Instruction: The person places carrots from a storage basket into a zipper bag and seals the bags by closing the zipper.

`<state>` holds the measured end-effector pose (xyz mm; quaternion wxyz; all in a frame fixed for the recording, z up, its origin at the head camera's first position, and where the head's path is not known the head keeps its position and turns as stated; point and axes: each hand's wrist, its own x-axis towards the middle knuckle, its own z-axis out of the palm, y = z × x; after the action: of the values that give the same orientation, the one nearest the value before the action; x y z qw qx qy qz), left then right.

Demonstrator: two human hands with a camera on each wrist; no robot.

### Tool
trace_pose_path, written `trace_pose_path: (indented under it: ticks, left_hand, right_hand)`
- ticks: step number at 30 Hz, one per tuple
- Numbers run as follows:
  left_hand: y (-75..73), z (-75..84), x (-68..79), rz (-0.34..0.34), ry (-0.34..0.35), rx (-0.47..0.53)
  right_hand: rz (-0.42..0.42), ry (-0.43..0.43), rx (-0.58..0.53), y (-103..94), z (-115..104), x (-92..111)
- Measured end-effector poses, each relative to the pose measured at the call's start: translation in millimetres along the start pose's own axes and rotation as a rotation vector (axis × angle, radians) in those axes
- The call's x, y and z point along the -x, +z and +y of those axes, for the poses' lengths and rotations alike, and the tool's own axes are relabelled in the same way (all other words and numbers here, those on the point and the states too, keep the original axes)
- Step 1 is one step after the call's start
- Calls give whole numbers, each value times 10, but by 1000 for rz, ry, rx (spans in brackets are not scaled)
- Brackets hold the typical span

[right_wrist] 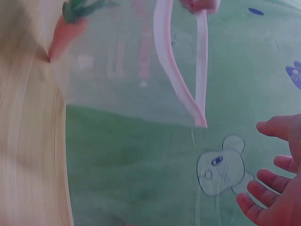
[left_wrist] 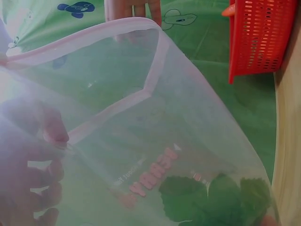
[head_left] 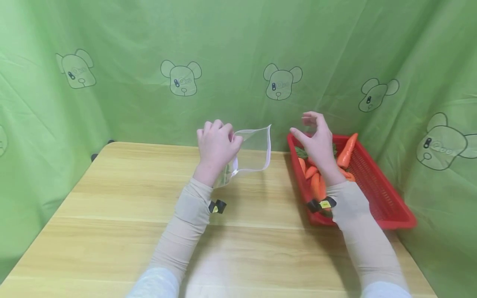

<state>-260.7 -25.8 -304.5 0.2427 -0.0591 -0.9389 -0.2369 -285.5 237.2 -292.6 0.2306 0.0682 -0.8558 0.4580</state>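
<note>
My left hand (head_left: pixel 217 145) pinches the rim of a clear zip bag (head_left: pixel 255 151), whose mouth gapes toward the right. The bag has a pale pink edge and pink print, seen in the left wrist view. Inside its lower part is a carrot (right_wrist: pixel 68 36) with green leaves (left_wrist: pixel 214 200). To the right, my right hand (head_left: pixel 318 142) is raised above the near-left part of a red basket (head_left: pixel 389 203), fingers spread and holding nothing. Several orange carrots (head_left: pixel 346 153) lie in the basket, partly hidden by the right hand and wrist.
Both hands are over a light wooden table (head_left: pixel 149 215). A green curtain (head_left: pixel 231 49) printed with bear heads hangs behind and at both sides. The basket stands along the table's right edge, close to the curtain.
</note>
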Motion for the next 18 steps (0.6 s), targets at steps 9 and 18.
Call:
trace_pose_path:
  ticks: [9, 18]
  left_hand:
    - [8, 4, 7, -22, -10, -13]
    - [21, 4, 16, -28, -2, -11]
  right_hand:
    - [25, 76, 86, -239, 282, -11]
    - [-16, 173, 153, -431, 726, -94]
